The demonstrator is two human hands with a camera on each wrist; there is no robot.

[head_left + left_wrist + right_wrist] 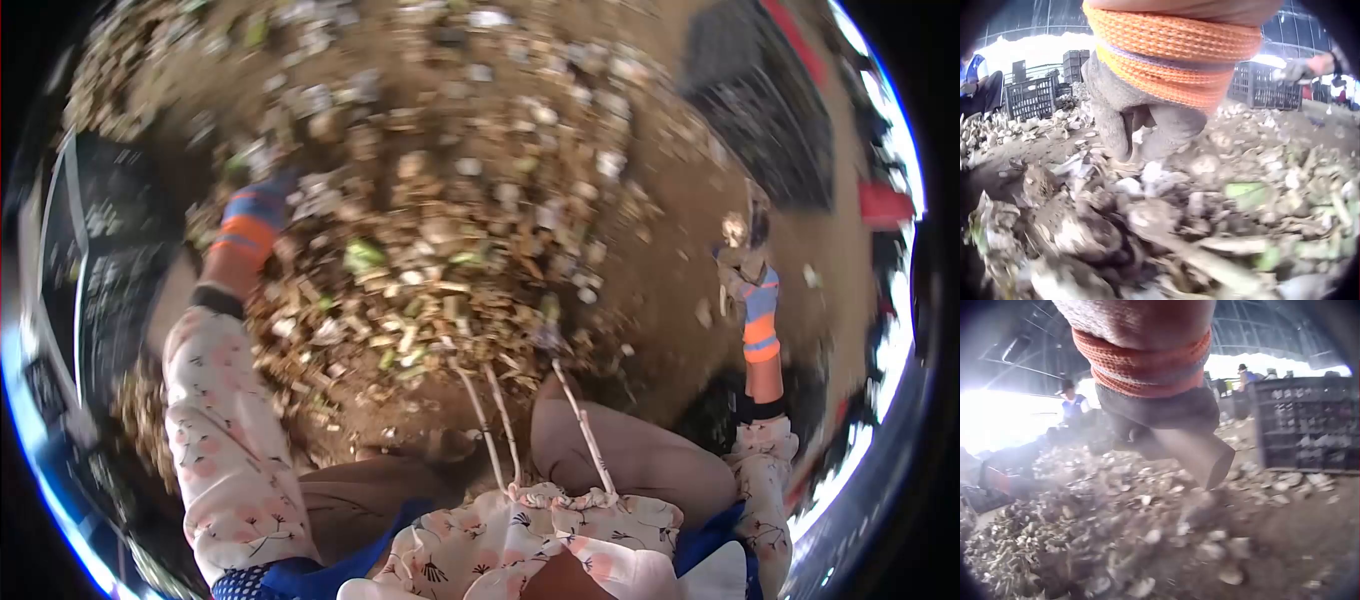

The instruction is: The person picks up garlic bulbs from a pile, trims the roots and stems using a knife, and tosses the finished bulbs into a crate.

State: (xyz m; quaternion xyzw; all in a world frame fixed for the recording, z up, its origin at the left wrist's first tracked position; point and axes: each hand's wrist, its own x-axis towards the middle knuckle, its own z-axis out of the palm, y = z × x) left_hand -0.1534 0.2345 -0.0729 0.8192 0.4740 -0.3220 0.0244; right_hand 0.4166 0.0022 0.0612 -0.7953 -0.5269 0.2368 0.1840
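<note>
A broad heap of garlic bulbs and cut stem pieces [430, 240] covers the ground before the person. My left hand [255, 215], in a grey glove with an orange-striped cuff, reaches down into the heap's left side. In the left wrist view its gloved fingers [1175, 128] point down, spread apart, with tips right at the garlic. Bulbs with stems [1154, 219] lie just in front. Out to the right, my gloved right hand [745, 268] holds a pale garlic bulb [735, 230] by its fingertips. In the right wrist view, the blurred right hand [1160, 428] hides the bulb.
A black crate [110, 250] stands at the left, and another dark crate [765, 110] at the far right. The right wrist view shows a slatted crate [1307, 425] beside scattered garlic. Another person [1072, 403] is in the background. The wearer's bent knees flank the heap's near edge.
</note>
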